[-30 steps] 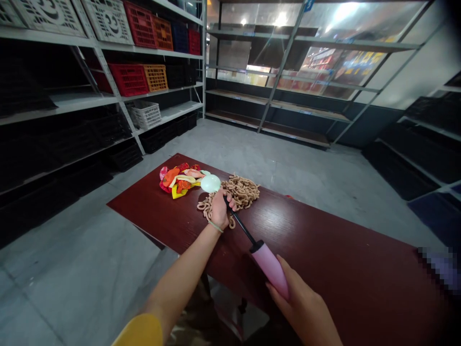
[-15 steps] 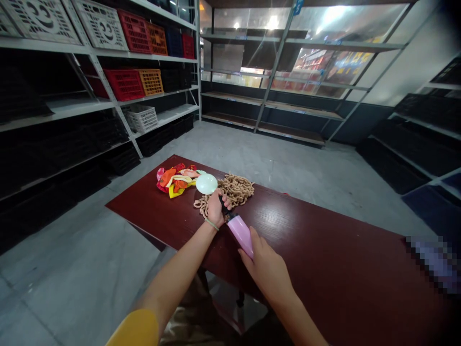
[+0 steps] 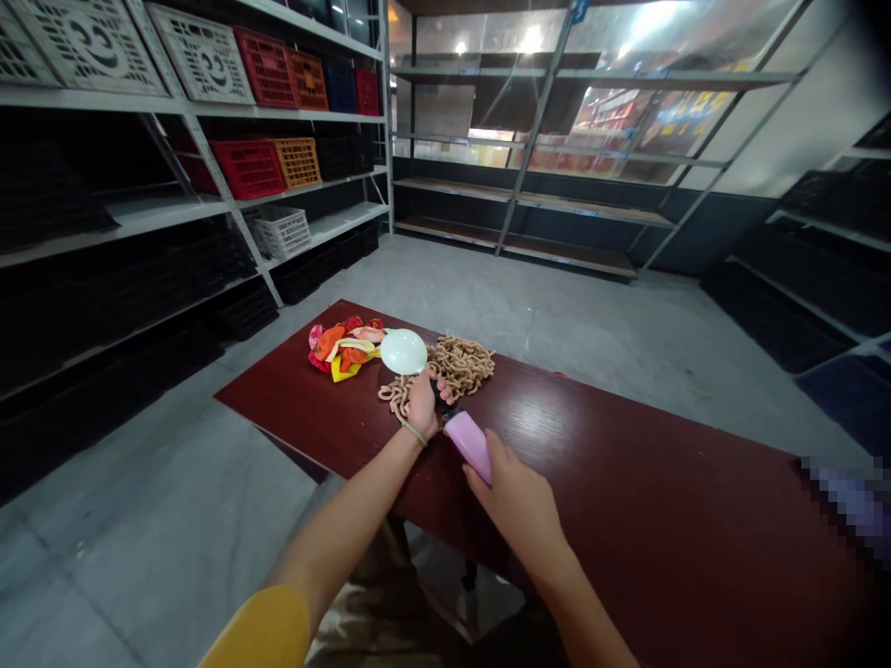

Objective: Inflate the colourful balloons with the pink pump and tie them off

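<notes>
A pink hand balloon pump with a black front end is held between my two hands above the table. My left hand wraps round its black end. Just beyond those fingers is a pale mint-green balloon, partly inflated; its neck is hidden by the hand. My right hand grips the pump's pink body at the near end. To the left of the balloon lies a pile of limp red, orange and yellow balloons. A heap of tan cord-like pieces lies behind and beside my left hand.
The dark red table stretches to the right, where a blurred purple patch shows at its edge. Shelves with red crates and a white basket stand at the left. A metal rack stands at the back.
The mint-green balloon looks slightly larger. My right hand sits a little closer to my left hand, with less of the pink pump body showing. The view has shifted slightly.
</notes>
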`<action>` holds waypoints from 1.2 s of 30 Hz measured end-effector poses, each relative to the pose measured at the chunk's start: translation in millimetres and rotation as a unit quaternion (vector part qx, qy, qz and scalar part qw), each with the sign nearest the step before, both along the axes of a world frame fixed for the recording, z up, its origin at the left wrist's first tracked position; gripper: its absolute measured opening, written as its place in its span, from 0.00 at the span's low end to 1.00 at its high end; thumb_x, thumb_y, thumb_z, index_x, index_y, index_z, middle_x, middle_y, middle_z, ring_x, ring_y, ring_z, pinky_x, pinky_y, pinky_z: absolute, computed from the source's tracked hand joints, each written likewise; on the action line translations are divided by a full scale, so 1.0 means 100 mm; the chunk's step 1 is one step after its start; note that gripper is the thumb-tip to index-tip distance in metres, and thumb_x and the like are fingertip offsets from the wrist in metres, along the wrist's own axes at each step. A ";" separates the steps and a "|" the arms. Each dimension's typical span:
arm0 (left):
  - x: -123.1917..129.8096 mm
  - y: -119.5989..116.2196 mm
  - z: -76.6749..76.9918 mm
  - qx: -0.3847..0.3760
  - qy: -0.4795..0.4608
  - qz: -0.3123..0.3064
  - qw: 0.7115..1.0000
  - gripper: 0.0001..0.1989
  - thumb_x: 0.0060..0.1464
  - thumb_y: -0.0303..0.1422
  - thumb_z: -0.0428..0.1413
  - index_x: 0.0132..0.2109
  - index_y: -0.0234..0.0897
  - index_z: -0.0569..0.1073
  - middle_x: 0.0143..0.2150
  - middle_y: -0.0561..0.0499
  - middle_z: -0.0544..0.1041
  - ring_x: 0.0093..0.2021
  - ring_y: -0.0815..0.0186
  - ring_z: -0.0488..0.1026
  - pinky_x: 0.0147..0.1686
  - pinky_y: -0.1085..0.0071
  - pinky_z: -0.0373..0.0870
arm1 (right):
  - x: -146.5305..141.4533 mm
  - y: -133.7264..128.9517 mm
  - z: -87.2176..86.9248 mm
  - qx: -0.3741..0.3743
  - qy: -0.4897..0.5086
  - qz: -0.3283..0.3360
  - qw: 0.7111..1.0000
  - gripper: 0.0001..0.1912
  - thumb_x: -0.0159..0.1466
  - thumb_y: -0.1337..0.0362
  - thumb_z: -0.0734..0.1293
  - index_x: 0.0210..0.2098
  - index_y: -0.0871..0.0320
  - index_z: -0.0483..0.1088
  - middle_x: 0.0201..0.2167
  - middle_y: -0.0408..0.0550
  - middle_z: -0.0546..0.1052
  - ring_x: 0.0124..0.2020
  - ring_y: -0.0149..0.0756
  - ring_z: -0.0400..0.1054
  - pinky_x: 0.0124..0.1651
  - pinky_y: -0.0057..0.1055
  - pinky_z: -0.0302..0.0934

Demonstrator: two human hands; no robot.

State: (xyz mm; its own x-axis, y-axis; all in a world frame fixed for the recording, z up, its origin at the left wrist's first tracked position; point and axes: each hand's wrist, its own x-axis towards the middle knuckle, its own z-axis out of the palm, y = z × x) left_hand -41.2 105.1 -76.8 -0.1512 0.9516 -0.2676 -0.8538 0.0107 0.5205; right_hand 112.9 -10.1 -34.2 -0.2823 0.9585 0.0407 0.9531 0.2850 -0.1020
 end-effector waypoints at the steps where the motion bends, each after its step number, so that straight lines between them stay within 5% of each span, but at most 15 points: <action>1: 0.00 -0.01 0.00 0.017 0.004 -0.001 1.000 0.11 0.55 0.34 0.54 0.32 0.39 0.58 0.21 0.60 0.58 0.16 0.75 0.56 0.16 0.78 0.55 | -0.07 0.04 0.00 -0.005 0.005 -0.002 1.000 0.27 0.67 0.55 0.61 0.61 0.61 0.59 0.42 0.56 0.77 0.34 0.44 0.76 0.30 0.32 0.62; 5: -0.01 -0.03 0.03 0.062 0.014 -0.013 0.998 0.11 0.56 0.36 0.54 0.32 0.39 0.59 0.21 0.60 0.58 0.15 0.75 0.56 0.15 0.77 0.55 | -0.08 -0.04 -0.08 -0.011 0.041 0.009 0.999 0.28 0.68 0.56 0.61 0.63 0.62 0.55 0.44 0.57 0.76 0.37 0.44 0.76 0.32 0.32 0.64; 14: 0.03 -0.13 0.21 0.113 0.002 -0.040 0.993 0.13 0.58 0.38 0.54 0.32 0.40 0.58 0.21 0.60 0.56 0.15 0.75 0.54 0.14 0.78 0.52 | 0.54 -0.58 -0.31 0.048 0.130 0.030 0.990 0.29 0.67 0.56 0.61 0.64 0.60 0.55 0.46 0.57 0.77 0.39 0.44 0.76 0.36 0.35 0.69; 22: 0.27 -0.40 0.46 0.124 0.058 -0.038 0.990 0.12 0.60 0.40 0.51 0.33 0.40 0.59 0.20 0.60 0.57 0.15 0.75 0.53 0.14 0.78 0.53 | 0.24 -0.39 -0.19 0.036 0.176 -0.031 0.983 0.29 0.65 0.55 0.63 0.63 0.56 0.58 0.50 0.54 0.76 0.40 0.47 0.77 0.36 0.36 0.69; 29: 0.12 -0.53 0.27 0.058 0.072 0.029 0.995 0.10 0.58 0.37 0.51 0.32 0.39 0.59 0.20 0.60 0.57 0.15 0.74 0.55 0.14 0.78 0.53 | 0.45 -0.55 -0.28 0.025 0.162 0.065 0.984 0.31 0.65 0.58 0.64 0.64 0.61 0.56 0.48 0.58 0.76 0.44 0.48 0.75 0.40 0.39 0.70; 36: -0.14 -0.51 0.48 0.091 0.076 0.071 0.990 0.10 0.60 0.36 0.51 0.31 0.39 0.59 0.20 0.60 0.57 0.15 0.74 0.55 0.15 0.77 0.55 | 0.86 -0.78 -0.33 0.055 0.155 0.109 0.980 0.35 0.65 0.59 0.65 0.67 0.57 0.49 0.51 0.57 0.75 0.46 0.44 0.74 0.42 0.36 0.70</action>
